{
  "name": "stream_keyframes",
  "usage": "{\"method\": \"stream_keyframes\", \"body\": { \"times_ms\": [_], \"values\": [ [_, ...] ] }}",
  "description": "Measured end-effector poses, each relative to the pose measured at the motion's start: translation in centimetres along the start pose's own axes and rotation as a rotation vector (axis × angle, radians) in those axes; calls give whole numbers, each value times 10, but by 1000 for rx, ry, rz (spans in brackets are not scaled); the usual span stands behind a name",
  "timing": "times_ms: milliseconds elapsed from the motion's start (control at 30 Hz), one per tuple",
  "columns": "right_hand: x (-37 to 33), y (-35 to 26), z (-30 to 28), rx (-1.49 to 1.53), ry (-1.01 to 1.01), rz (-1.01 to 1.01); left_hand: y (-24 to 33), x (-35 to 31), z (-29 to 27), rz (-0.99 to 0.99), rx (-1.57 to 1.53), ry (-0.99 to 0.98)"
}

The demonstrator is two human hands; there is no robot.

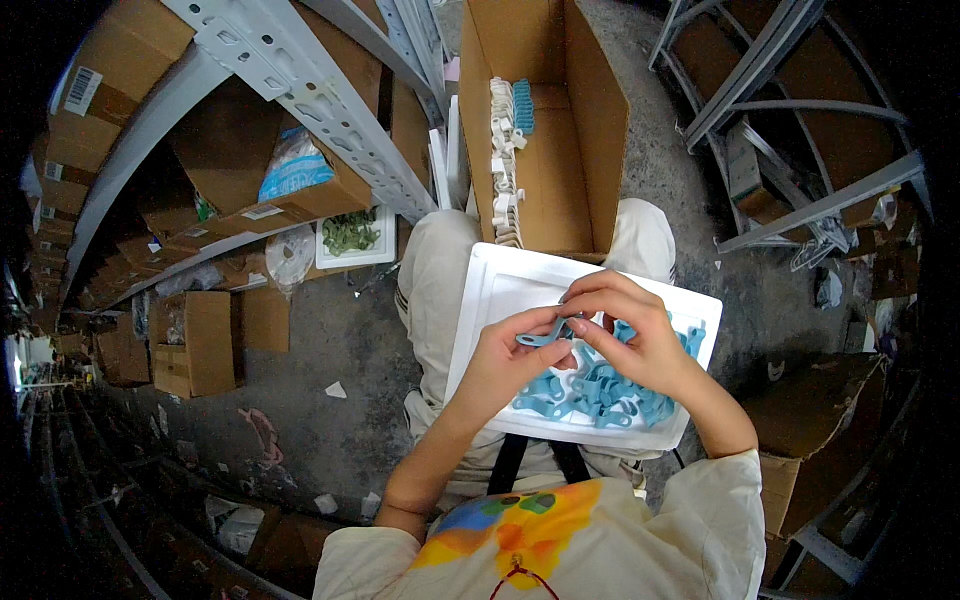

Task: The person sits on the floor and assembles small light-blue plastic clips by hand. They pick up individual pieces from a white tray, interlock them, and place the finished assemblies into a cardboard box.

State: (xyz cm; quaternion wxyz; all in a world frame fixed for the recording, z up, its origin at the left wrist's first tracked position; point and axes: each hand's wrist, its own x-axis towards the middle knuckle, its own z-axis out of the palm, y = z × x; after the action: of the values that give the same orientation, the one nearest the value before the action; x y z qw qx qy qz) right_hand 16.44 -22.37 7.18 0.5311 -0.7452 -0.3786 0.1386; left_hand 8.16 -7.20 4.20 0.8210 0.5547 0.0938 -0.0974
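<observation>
My left hand [515, 352] and my right hand [635, 325] meet above a white tray [500, 275] on my lap. Pinched between the fingertips of both is a small blue-grey plastic piece [532, 340] with a hole at its end. Part of it is hidden by my fingers. Under my hands, a loose pile of similar light-blue plastic pieces [600, 395] covers the tray's near and right side. Just beyond the tray, an open cardboard box [550, 160] stands between my knees. White plastic pieces [505, 165] line its left wall, and a short row of blue pieces [523, 107] lies beside them.
Metal shelving [300, 90] with cardboard boxes rises on the left. A white tray of green pieces [350, 235] sits low there. More racks [770, 110] stand at the far right, and an open carton [815, 430] is near my right elbow. Scraps [335, 390] lie on the concrete floor.
</observation>
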Motion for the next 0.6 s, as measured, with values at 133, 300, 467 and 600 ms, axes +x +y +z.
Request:
{"method": "stream_keyframes", "body": {
  "times_ms": [133,300,467,600],
  "values": [
    [1,0,0,-34,-21,-49,1,2,-5,-22,7,-28],
    [5,-6,-4,-312,-135,-267,0,2,-12,-91,-114,-55],
    [2,-2,2,-420,-111,-309,-8,6,-8,-77,-211,-43],
    [2,4,2,-454,-112,-350,-14,6,-6,-106,-132,-1]
  ]
}}
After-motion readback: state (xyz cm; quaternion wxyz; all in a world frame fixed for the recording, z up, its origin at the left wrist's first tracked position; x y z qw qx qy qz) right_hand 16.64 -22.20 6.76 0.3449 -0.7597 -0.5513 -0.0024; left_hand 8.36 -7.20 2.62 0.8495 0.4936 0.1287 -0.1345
